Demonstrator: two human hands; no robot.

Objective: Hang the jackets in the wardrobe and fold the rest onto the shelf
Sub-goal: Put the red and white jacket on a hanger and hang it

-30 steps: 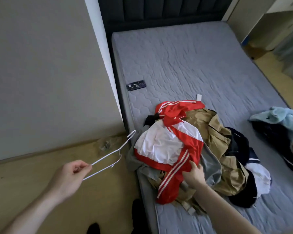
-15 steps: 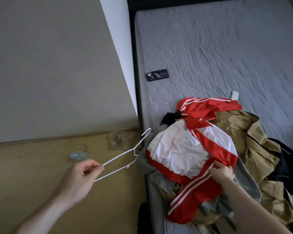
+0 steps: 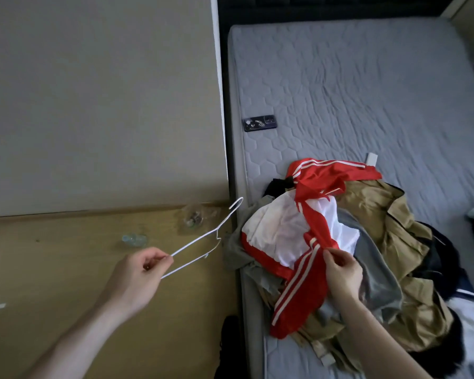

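Where the head camera looks down, a bed with a grey quilted mattress [image 3: 367, 86] fills the right half, a dark headboard runs along its far end, a pale wall stands on the left, and a wooden floor [image 3: 52, 269] lies below that wall beside the bed. The left hand [image 3: 137, 277] reaches out over the floor with its forearm coming in from the lower left; thumb and curled fingers pinch one end of a white wire hanger [image 3: 203, 242], which slants up and to the right so that its hook ends near the edge of the bed. The right hand [image 3: 342, 272] comes in from the lower right over the heap of clothes, its fingertips pinching a fold of the red and white jacket [image 3: 293, 236], which lies on top of the pile at the near left corner of the mattress, one striped red sleeve trailing toward the camera. Under and beside the jacket lie a tan garment [image 3: 389, 222], a grey garment [image 3: 378, 272] and dark clothes [image 3: 446, 263] farther right, with white fabric at the right edge. A dark phone [image 3: 260, 123] lies flat on the mattress near its left edge, well apart from the pile. Two clear plastic scraps [image 3: 195, 218] lie on the floor by the wall.
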